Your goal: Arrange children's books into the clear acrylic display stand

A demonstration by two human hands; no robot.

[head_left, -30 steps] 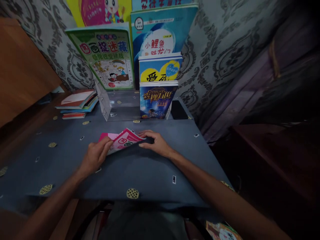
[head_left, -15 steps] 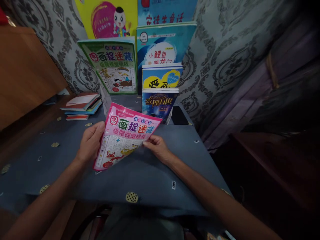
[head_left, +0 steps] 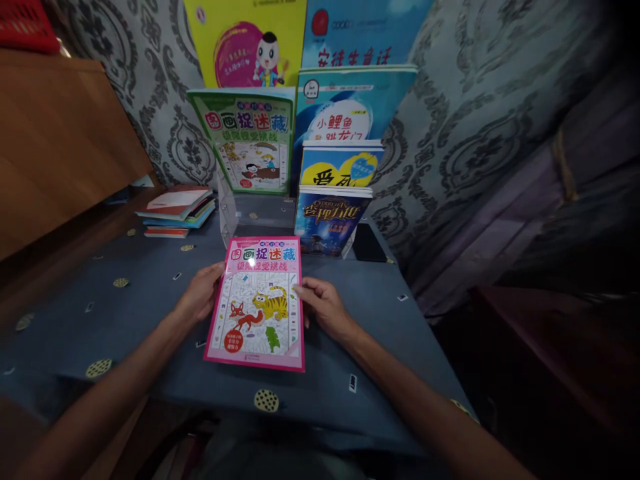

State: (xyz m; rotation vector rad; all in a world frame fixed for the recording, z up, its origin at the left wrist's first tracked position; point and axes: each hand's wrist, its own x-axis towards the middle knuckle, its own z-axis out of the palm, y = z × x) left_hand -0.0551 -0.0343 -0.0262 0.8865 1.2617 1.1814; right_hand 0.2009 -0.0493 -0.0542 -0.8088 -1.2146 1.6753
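Note:
Between my two hands is a pink picture book [head_left: 257, 303] with a fox and a yellow tiger on its cover, its front facing me. My left hand [head_left: 203, 293] grips its left edge, with the fingers partly hidden behind the cover. At the right edge, my right hand [head_left: 323, 303] pinches the book with the thumb on the front and fingers behind. Beyond it stands a clear book rack [head_left: 227, 213]. A green picture book [head_left: 253, 143] leans in the rack's left column, and a dark blue book [head_left: 327, 220] is at the front of its right column.
Behind them rise a yellow book [head_left: 245, 40], a teal book [head_left: 357, 103] and a blue and yellow book [head_left: 343, 165]. Several books lie in a stack [head_left: 177, 208] at the left. A black phone-like slab [head_left: 369, 243] lies right of the rack on the cloth-covered table [head_left: 370, 300].
The pink book has turned from slanted and partly bent to nearly straight and flat toward me, and it sits lower. Both hands keep hold of its edges. The view has shifted slightly.

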